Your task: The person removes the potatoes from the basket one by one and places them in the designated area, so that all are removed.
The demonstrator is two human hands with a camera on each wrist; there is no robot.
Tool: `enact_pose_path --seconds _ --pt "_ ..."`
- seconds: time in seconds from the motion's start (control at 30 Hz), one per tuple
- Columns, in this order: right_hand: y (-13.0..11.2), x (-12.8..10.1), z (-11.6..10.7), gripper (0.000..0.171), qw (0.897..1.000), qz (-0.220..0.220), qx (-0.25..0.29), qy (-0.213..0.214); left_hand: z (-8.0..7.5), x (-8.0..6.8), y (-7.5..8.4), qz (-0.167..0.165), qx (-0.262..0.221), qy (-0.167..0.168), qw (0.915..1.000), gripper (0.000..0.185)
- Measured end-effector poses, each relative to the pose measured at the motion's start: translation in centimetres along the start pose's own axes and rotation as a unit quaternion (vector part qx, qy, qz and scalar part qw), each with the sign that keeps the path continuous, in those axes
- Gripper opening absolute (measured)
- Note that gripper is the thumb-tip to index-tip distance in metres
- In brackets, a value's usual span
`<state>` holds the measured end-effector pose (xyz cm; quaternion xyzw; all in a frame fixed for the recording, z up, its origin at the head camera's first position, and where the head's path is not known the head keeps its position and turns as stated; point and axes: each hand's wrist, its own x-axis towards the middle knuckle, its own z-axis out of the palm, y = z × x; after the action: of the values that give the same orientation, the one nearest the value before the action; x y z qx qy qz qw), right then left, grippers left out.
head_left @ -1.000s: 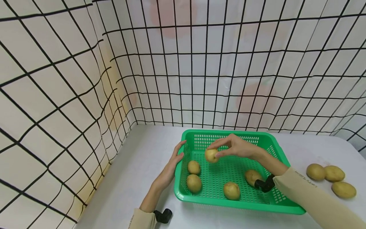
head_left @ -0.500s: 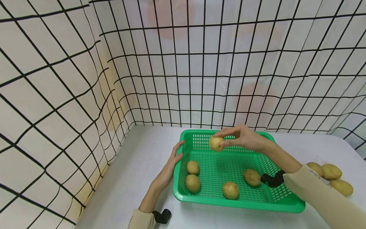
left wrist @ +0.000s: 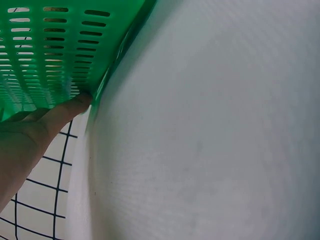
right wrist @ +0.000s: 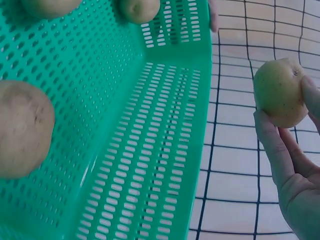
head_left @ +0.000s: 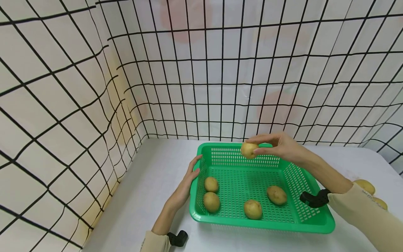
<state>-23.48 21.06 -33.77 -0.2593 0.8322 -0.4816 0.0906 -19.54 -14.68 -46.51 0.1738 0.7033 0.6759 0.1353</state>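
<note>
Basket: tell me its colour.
The basket is bright green plastic, perforated; the head view shows it best.

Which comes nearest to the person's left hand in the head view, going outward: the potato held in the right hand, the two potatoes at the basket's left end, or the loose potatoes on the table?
1. Two potatoes, left end.
2. Held potato, far rim.
3. Loose potatoes, far right on the table.

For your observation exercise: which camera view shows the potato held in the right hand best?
The right wrist view: the held potato fills the frame close up, pinched by the fingers. The head view shows it small above the basket's far rim. The left wrist view misses it.
</note>
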Motion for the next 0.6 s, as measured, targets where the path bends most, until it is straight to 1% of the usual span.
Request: enact_pose_path --seconds 0.1,0.2,0.4,0.6 --pt "0.0 -0.6 -0.6 0.039 1.0 0.003 -0.021 0.003 -0.1 0.0 -0.1 0.002 0.0 -0.001 1.0 0.051" --pt "0.0 -1.6 -1.5 0.038 0.999 0.016 -0.046 0.013 0.0 0.1 -0.2 0.004 -0.001 -0.001 1.0 0.051" --pt "0.1 -3.1 -2.6 0.039 0.998 0.008 -0.061 0.023 0.0 0.0 -0.2 0.001 -0.002 0.005 1.0 0.051" --pt "0.6 -4.7 -3.6 0.037 0.996 0.021 -0.076 0.037 0.3 0.1 0.0 0.002 -0.007 0.005 1.0 0.051"
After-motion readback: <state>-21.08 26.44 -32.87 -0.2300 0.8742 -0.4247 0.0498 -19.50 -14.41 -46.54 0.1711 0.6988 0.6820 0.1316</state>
